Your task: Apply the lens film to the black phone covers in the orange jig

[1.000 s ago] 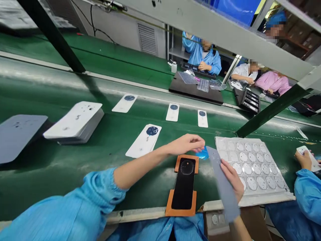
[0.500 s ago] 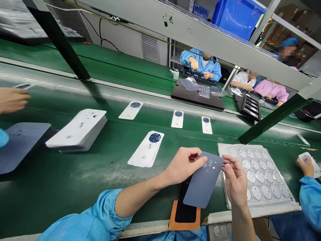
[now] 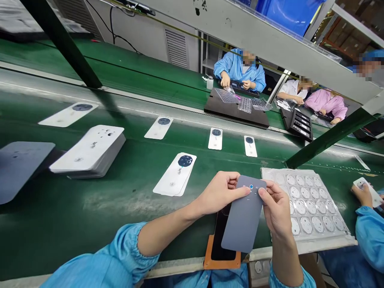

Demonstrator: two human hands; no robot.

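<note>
A grey-blue phone back cover [image 3: 242,224] with small holes near its top is held tilted between both hands. My left hand [image 3: 223,193] is closed on its upper left edge, thumb lying across the face by the holes. On the upper right corner, my right hand [image 3: 276,206] pinches the cover, thumb in front and fingers behind. Below the cover, partly hidden by it, a black phone-shaped piece [image 3: 220,234] lies in an orange frame [image 3: 210,263] at the bench edge. Left of my hands lie overlapping white phone-shaped panels [image 3: 168,180] with a dark round patch.
A stack of white panels [image 3: 81,154] and a grey cover [image 3: 21,172] stand left. Single white panels [image 3: 215,142] lie along the green belt. At right is a tray of round discs [image 3: 312,208], beyond it a co-worker's hand [image 3: 363,195]. A dark green post [image 3: 330,140] slants behind.
My right hand has closed onto the cover's upper right corner, its thumb now on the face. At the left, another person's hand has gone and a white panel now lies on the belt.
</note>
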